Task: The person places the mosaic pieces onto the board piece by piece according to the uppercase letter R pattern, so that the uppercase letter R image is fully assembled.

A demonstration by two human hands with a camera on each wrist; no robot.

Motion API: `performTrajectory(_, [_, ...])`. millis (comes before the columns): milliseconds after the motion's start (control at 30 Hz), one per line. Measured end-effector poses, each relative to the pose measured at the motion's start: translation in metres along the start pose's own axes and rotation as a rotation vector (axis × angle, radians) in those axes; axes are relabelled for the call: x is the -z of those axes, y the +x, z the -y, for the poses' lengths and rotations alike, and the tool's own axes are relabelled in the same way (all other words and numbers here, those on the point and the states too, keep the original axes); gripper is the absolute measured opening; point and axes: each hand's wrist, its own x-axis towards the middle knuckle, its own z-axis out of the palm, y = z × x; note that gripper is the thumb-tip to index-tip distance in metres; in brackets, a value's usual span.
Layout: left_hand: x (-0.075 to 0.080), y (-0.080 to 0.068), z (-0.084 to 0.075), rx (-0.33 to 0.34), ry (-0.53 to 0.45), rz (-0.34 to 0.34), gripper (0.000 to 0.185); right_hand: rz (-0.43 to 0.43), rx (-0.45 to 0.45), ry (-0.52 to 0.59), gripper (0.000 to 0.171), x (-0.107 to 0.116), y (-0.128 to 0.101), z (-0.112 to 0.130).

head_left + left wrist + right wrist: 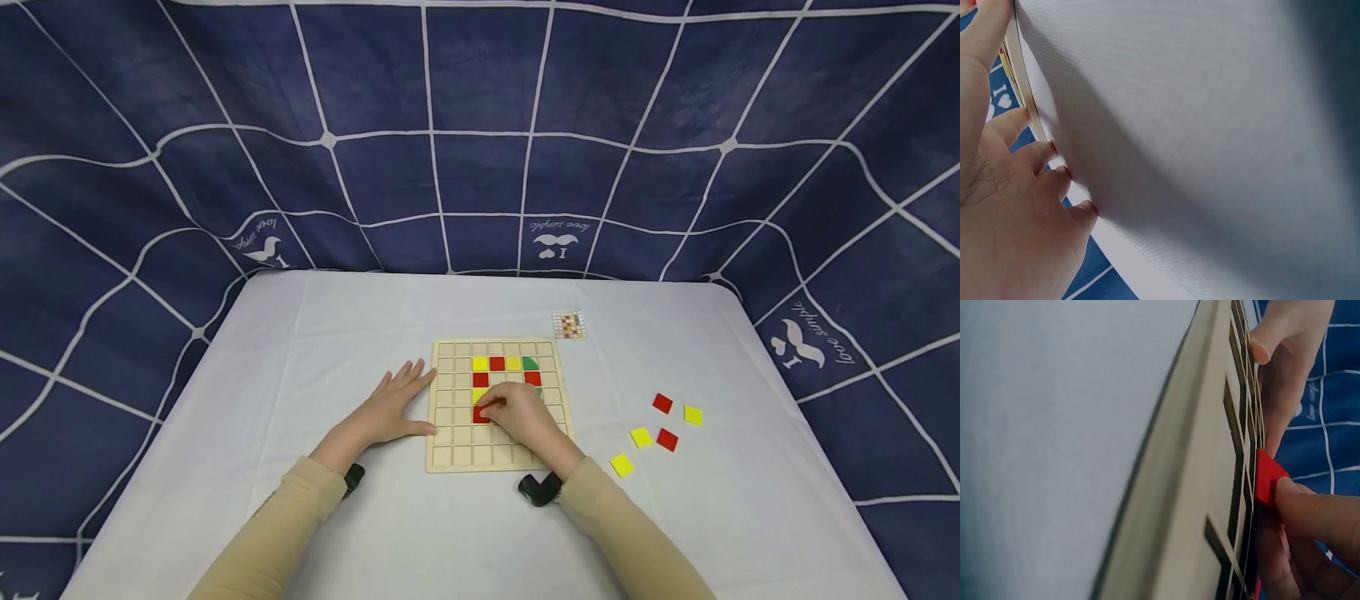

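Observation:
A wooden grid board [462, 456] lies on the white table with yellow, red and green tiles set in its squares. My right hand [525, 414] reaches over the board and pinches a red square tile [1266, 478] between thumb and fingers, down at a square below a yellow tile [478, 395]. In the right wrist view the tile is tilted against the grid. Spread at the board's left edge is my left hand [390, 408], its thumb and index fingertips right at the rim. Part of the tile pattern, including a green piece [530, 364] column, is covered by my right hand.
Loose red tiles [662, 403] and yellow tiles [622, 465] lie right of the board. A small printed pattern card [569, 325] sits behind the board's far right corner. A dark blue gridded cloth [480, 175] hangs around the table.

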Motion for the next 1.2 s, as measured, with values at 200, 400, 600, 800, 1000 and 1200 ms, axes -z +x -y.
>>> performTrajectory(200, [0.0, 0.0, 0.0, 0.001, 0.005, -0.001, 0.104, -0.016, 0.054, -0.054, 0.005, -0.001, -0.001, 0.0])
performTrajectory(400, [0.0, 0.0, 0.0, 0.004, 0.002, 0.0, 0.104, 0.003, 0.036, -0.049, 0.008, 0.002, -0.004, 0.003])
performTrajectory(600, [0.0, 0.0, -0.001, 0.008, -0.004, 0.0, 0.104, -0.035, -0.041, -0.005, 0.011, 0.019, -0.011, 0.0])
performTrajectory(800, [-0.001, 0.001, -0.002, 0.014, -0.002, 0.002, 0.105, -0.141, -0.111, 0.042, 0.015, 0.058, -0.023, -0.024])
performTrajectory(1000, [-0.001, 0.001, -0.001, 0.014, 0.009, 0.001, 0.105, -0.177, -0.229, 0.054, 0.024, 0.101, -0.048, -0.064])
performTrajectory(1200, [-0.001, 0.001, -0.002, 0.015, 0.009, 0.0, 0.104, -0.172, -0.291, 0.034, 0.029, 0.127, -0.077, -0.101])
